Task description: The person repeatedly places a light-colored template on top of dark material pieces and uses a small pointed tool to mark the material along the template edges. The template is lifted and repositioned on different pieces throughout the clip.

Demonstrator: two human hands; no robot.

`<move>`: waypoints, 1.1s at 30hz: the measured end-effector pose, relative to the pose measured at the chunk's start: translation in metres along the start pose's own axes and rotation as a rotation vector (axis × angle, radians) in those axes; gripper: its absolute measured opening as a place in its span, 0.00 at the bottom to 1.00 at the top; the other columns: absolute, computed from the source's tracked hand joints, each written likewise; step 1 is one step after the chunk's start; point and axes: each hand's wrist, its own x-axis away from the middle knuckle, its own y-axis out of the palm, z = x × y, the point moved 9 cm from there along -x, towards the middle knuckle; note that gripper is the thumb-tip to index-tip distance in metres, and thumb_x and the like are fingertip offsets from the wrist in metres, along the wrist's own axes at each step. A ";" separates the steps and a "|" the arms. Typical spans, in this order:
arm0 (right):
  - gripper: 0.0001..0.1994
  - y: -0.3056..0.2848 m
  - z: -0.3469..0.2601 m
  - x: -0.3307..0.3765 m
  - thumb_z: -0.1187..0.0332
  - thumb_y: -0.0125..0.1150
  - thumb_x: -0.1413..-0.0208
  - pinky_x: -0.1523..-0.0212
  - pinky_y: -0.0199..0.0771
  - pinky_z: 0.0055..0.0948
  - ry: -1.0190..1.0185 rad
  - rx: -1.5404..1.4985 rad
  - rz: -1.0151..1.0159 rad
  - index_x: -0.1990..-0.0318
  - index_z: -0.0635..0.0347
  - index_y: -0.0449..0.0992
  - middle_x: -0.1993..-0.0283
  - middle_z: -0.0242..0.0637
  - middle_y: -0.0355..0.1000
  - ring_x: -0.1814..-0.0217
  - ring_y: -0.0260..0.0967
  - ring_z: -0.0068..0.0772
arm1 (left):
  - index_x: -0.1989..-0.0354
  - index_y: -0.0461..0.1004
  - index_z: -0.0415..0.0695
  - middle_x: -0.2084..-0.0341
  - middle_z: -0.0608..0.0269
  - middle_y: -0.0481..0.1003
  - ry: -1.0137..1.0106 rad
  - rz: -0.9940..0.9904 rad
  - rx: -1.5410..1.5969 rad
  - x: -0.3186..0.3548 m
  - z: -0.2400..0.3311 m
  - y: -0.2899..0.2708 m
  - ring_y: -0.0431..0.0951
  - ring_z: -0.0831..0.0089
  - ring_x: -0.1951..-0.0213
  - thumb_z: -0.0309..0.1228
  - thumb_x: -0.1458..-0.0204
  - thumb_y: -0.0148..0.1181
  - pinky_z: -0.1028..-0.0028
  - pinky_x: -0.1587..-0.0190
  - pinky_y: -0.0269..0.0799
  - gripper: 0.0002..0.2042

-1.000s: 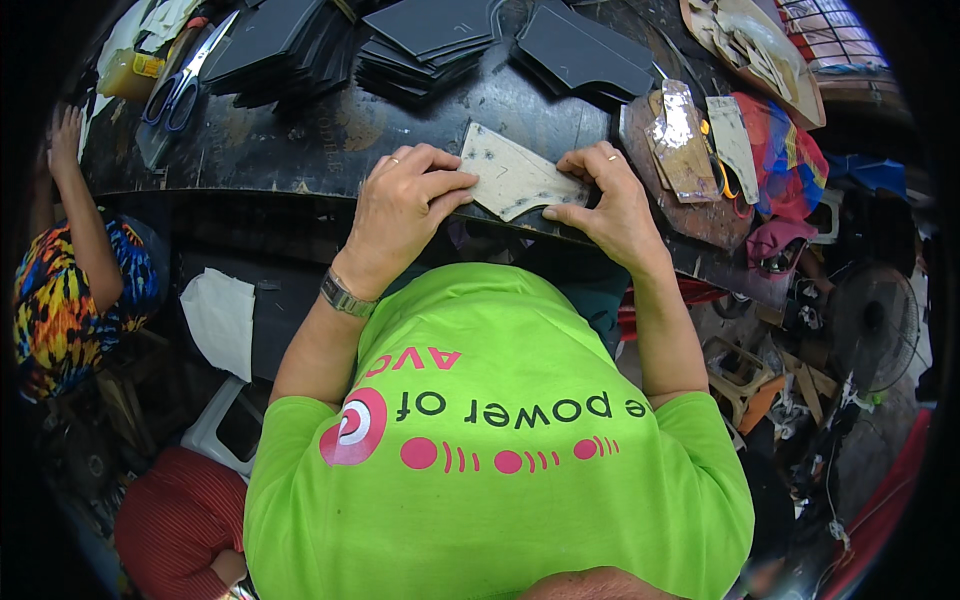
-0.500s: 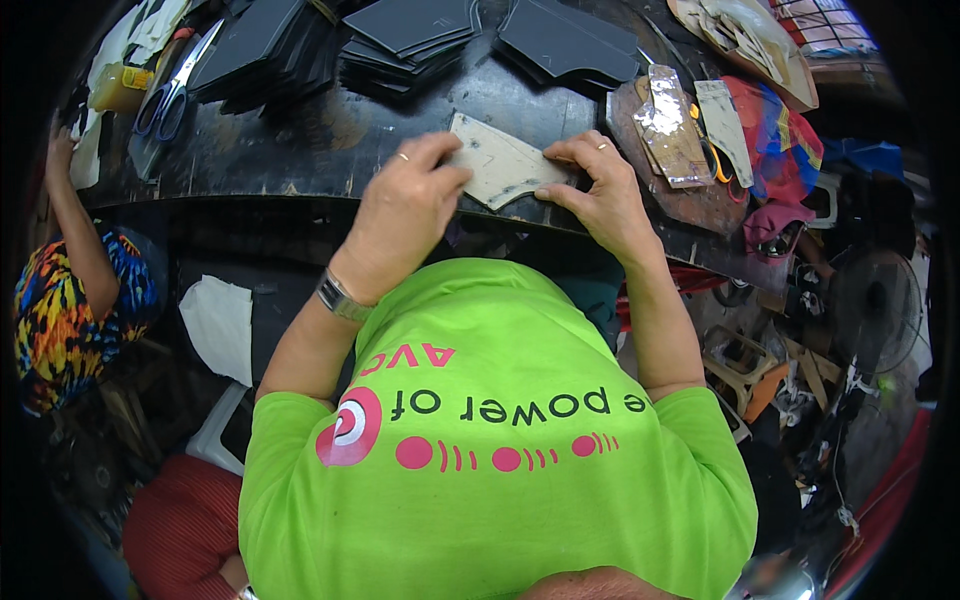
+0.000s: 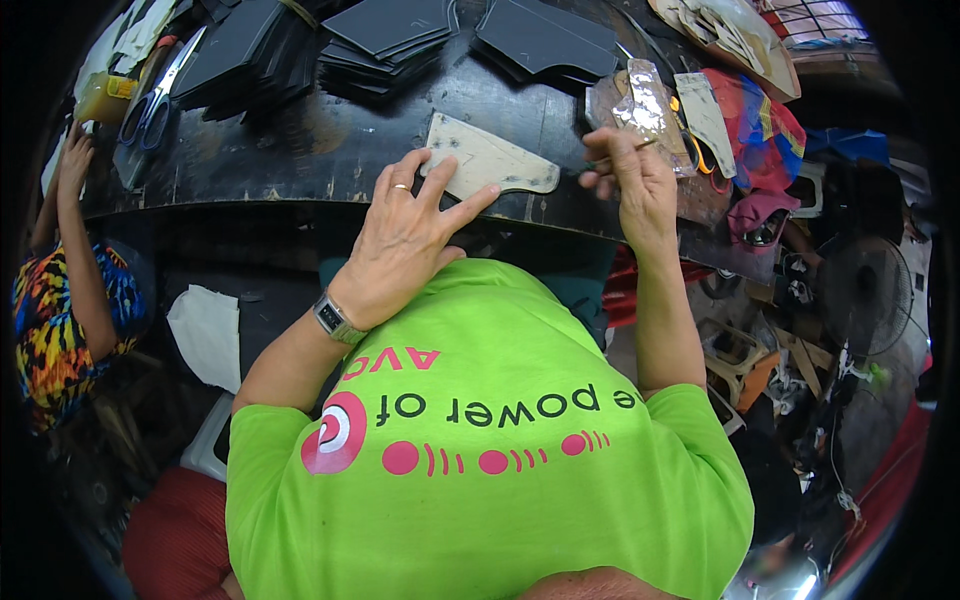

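A pale, angular flat template [image 3: 485, 160] with a curved lower edge lies at the front of the dark worktable. My left hand [image 3: 405, 225] rests on its left part, fingers spread and fingertips pressing it down. To the right of the template, my right hand [image 3: 635, 175] is raised over the table edge, its fingers curled. A thin, pen-like stick [image 3: 647, 143] pokes out from between the thumb and fingers; most of it is hidden by the hand.
Stacks of dark cut pieces [image 3: 385, 45] line the table's back. Blue-handled scissors [image 3: 158, 105] lie at left, near a jar [image 3: 105, 98]. Orange-handled scissors [image 3: 692, 145] lie right, by a clear-wrapped board [image 3: 650, 105]. A co-worker's arm [image 3: 80, 220] reaches in at far left.
My right hand has let go of the template, moved up and right, and now pinches a thin stick. My left hand has flattened out over the template.
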 end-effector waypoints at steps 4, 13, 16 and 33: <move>0.09 0.015 0.001 0.008 0.74 0.55 0.28 0.49 0.79 0.25 -0.073 -0.044 -0.127 0.48 0.68 0.78 0.52 0.39 0.78 0.54 0.79 0.27 | 0.26 0.66 0.69 0.35 0.52 0.61 -0.014 0.009 -0.015 0.000 0.002 0.002 0.59 0.47 0.30 0.38 0.54 0.78 0.50 0.30 0.61 0.43; 0.05 0.016 0.007 0.003 0.76 0.56 0.29 0.53 0.79 0.26 -0.085 0.226 -0.013 0.50 0.67 0.75 0.55 0.36 0.78 0.58 0.78 0.26 | 0.27 0.68 0.68 0.35 0.52 0.62 -0.025 0.040 0.001 0.000 0.003 0.001 0.59 0.47 0.30 0.36 0.55 0.78 0.50 0.30 0.62 0.42; 0.04 0.023 0.007 0.004 0.76 0.55 0.29 0.58 0.78 0.30 -0.131 0.337 0.062 0.52 0.66 0.74 0.60 0.40 0.77 0.62 0.78 0.33 | 0.28 0.69 0.67 0.36 0.51 0.63 -0.017 0.064 0.011 0.000 0.004 0.000 0.60 0.46 0.31 0.35 0.55 0.78 0.50 0.31 0.62 0.41; 0.04 0.034 0.004 0.009 0.71 0.55 0.28 0.63 0.73 0.25 -0.353 0.277 -0.074 0.53 0.62 0.73 0.61 0.35 0.76 0.65 0.72 0.20 | 0.32 0.72 0.63 0.40 0.50 0.65 -0.005 0.128 -0.023 -0.003 0.009 -0.001 0.62 0.44 0.35 0.34 0.55 0.77 0.50 0.35 0.62 0.37</move>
